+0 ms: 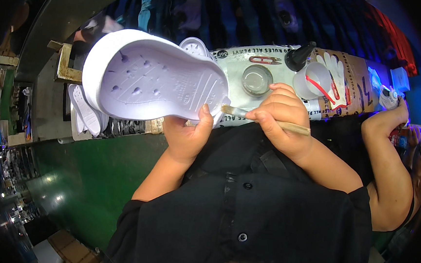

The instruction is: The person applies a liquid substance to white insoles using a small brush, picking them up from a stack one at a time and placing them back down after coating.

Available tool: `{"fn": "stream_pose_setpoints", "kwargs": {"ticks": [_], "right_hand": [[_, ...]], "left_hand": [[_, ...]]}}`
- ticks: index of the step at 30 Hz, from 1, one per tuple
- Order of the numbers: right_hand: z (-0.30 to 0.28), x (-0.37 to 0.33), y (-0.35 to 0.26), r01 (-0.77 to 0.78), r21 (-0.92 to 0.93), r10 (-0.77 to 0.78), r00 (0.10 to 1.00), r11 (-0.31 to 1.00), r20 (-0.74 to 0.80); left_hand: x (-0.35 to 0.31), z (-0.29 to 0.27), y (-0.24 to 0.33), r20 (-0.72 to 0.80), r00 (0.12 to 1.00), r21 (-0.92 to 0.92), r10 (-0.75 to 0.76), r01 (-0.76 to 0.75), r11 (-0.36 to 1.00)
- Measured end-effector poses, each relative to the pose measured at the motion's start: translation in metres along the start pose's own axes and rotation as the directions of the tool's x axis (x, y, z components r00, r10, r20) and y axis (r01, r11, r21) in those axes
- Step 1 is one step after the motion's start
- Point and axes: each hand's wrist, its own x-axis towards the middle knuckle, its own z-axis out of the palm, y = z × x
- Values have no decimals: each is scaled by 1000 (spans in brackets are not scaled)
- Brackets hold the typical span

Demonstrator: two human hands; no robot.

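Observation:
My left hand (pixel 188 136) is closed on the narrow end of a pale lavender foam clog (pixel 152 86), thumb on top and the other fingers underneath. The clog's inner side, with holes and raised ridges, faces up. In my right hand (pixel 285 118) is a brush with a wooden handle (pixel 293 128), gripped between thumb and fingers. Its bristles touch or nearly touch the clog's narrow end, close to my left thumb. Just beyond my right hand stands a round clear jar (pixel 257 81). I cannot make out what is in it.
Red thread snips (pixel 265 60), a black cone-shaped bottle (pixel 298 57), a white cup (pixel 312 81) and a white glove (pixel 333 67) lie along the covered bench. More lavender clogs (pixel 87 115) sit at the left. A co-worker's arm (pixel 389 158) reaches in from the right.

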Motion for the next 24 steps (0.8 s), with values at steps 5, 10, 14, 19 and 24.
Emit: {"fn": "stream_pose_setpoints", "kwargs": {"ticks": [5, 10, 14, 19, 24], "right_hand": [[-3, -1, 2, -22, 82, 28, 997, 996, -72], [1, 3, -1, -29, 39, 29, 1000, 999, 0], [-3, -3, 5, -101, 77, 105, 993, 992, -53], [-5, -17, 18, -236, 140, 255, 956, 962, -142], [0, -13, 20, -263, 130, 278, 954, 956, -114]], "left_hand": [[1, 3, 0, -33, 999, -39, 14, -15, 999], [3, 0, -2, -12, 1000, -44, 12, -13, 999], [14, -12, -18, 88, 981, -104, -175, 184, 977], [28, -37, -65, 376, 735, 38, -564, 596, 802], [18, -43, -74, 144, 957, 665, -251, 94, 741]]}}
